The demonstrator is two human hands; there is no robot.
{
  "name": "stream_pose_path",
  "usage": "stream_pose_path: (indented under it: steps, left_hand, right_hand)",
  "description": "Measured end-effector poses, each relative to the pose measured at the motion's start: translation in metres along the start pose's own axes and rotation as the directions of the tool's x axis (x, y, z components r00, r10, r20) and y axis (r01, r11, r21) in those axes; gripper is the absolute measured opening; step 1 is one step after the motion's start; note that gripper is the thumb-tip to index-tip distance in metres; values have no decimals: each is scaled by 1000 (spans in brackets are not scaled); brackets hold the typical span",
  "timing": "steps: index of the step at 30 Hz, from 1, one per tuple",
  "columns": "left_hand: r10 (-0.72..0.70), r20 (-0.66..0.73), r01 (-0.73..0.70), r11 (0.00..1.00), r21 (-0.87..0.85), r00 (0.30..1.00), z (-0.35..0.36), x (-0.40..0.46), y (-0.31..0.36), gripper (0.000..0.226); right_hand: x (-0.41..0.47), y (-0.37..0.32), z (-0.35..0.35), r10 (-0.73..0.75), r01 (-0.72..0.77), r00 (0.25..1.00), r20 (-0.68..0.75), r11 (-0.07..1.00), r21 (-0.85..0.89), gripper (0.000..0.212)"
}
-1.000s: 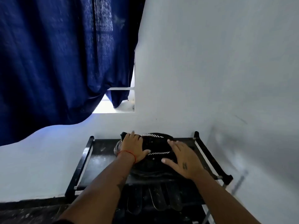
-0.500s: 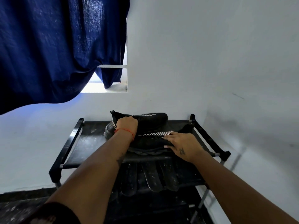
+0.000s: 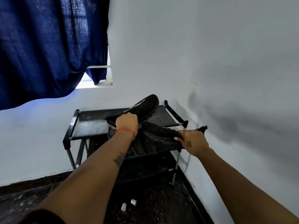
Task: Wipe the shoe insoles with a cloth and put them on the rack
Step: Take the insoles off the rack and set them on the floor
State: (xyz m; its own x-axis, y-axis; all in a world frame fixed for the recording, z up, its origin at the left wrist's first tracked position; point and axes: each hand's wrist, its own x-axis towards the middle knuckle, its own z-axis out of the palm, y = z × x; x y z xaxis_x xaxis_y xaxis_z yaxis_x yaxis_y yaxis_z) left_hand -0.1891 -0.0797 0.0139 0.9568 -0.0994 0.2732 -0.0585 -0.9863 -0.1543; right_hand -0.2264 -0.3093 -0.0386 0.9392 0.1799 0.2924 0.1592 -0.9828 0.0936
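Observation:
A black shoe rack [image 3: 90, 126] stands in the corner against the white wall. My left hand [image 3: 127, 125] grips a black shoe [image 3: 145, 105] by its heel collar, and the shoe is tilted up with its toe raised over the top shelf. My right hand [image 3: 191, 140] holds the second black shoe [image 3: 160, 132] at the rack's front right edge. Several dark insoles [image 3: 145, 147] lie on the shelf below, partly hidden by the shoes and my arms. No cloth is in view.
A dark blue curtain [image 3: 48, 46] hangs over a window at the upper left. White walls close in the rack at the back and right. Two small white bits [image 3: 128, 204] lie on the dark speckled floor in front of the rack.
Both shoes have been lifted off the top shelf toward me. The left one is tipped toe-up, the right one pulled to the front right edge. The view has backed away.

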Motion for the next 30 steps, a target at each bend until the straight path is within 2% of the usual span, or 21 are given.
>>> stream_pose_path:
  steps: [7,12,18,24,27,30]
  left_hand:
    - [113,105,-112,994,-11,988,4,-69,79,30]
    - [120,186,-99,988,-120,975,42,-100,135,29]
    - [110,351,-38,978,-207,930,122,-118,188,30]
    - [90,513,49,967,-251,853,220,-133,229,28]
    - [85,572,83,962,-261,816,269,-137,247,28]
    - [65,616,131,955,-268,785,316,-138,260,28]
  right_hand:
    - [-87,29,22,237,-258,961,145,955,148,35]
    - [-128,42,69,343,-394,911,227,887,241,34]
    - [-154,55,147,433,-515,845,314,816,261,42]
    - [-163,67,236,481,-619,760,436,740,263,42]
    - [-167,71,282,453,-608,755,473,753,250,32]
    - [-172,69,329,438,-592,753,490,777,215,32]
